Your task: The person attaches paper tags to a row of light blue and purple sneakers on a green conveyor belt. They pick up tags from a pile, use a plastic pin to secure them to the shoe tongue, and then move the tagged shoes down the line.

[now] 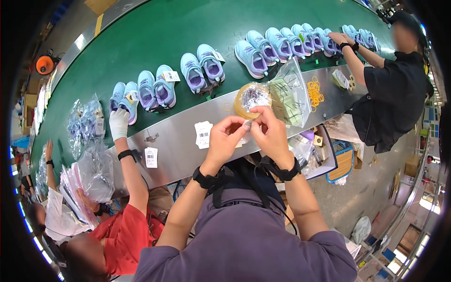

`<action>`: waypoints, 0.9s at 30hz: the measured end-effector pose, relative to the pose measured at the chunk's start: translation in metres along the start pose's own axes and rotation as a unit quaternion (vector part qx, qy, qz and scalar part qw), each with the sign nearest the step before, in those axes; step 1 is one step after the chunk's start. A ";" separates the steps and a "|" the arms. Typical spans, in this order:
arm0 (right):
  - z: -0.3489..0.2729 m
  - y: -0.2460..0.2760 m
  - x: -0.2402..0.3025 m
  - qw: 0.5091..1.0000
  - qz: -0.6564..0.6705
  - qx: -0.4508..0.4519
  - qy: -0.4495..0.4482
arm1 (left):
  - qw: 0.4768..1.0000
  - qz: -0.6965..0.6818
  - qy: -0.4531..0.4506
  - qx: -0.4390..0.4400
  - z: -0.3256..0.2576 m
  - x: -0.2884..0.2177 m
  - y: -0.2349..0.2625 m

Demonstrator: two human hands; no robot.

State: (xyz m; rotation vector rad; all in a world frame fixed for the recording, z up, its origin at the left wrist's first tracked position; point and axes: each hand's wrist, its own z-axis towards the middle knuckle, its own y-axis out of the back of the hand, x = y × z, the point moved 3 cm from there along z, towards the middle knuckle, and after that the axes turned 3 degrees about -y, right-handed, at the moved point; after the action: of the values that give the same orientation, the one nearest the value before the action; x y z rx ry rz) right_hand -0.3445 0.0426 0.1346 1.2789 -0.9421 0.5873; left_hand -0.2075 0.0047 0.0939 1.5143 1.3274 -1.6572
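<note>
My left hand (224,137) and my right hand (271,136) meet above the metal edge of the bench. Thumbs and forefingers pinch together on something small that I cannot make out; part of a pale card shows just below the fingertips. Beside my left hand lies a stack of white barcode tags (203,135). A yellowish tape roll (242,109) sits just beyond my fingers, with crumpled shiny film in its middle. To its right is a clear plastic bag (300,105) holding green pieces with black strings.
Light-blue sneakers (191,70) stand in pairs along the green belt (211,23), some tagged. Yellow rubber bands (314,92) lie right of the bag. A co-worker's gloved hand (119,124) touches shoes at left; another co-worker's hands (339,39) reach shoes at right. Wrapped shoes (87,123) lie far left.
</note>
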 end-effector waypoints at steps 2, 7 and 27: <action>0.000 0.002 -0.004 0.999 -0.047 -0.003 0.005 | 0.986 0.148 -0.070 0.013 0.003 -0.011 -0.003; 0.010 0.012 -0.019 0.961 0.208 0.085 -0.161 | 0.771 0.462 -0.417 0.136 0.013 -0.052 -0.015; 0.001 0.146 -0.030 0.974 0.101 -0.161 -0.125 | 0.829 0.443 -0.163 0.301 0.273 0.090 -0.055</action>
State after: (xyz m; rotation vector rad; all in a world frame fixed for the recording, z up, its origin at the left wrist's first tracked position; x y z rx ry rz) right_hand -0.4788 0.0785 0.1871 0.9852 -1.3303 0.4125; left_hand -0.3936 -0.1994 -0.0039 1.6714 -0.1729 -1.5932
